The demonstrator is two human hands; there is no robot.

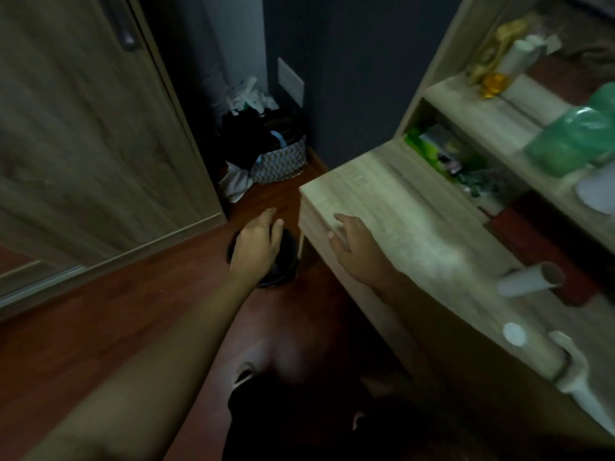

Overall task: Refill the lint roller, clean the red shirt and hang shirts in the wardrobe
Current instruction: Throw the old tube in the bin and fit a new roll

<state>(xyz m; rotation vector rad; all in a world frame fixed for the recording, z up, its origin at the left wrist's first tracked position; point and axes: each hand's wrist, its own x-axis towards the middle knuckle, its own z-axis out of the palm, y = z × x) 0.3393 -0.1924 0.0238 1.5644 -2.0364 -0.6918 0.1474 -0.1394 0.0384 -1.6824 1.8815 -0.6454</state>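
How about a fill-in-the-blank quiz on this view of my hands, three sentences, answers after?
The left hand hovers over a small ____ bin on the floor. The right hand spreads above the desk corner, holding ____. The paper roll lies on its ____ on the desk. Missing words: black; nothing; side.

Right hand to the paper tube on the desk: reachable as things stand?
Probably yes. The right hand is open at the desk edge and holds nothing. The tube lies on the same top further right, with only bare wood between them. Blur hides finer detail.
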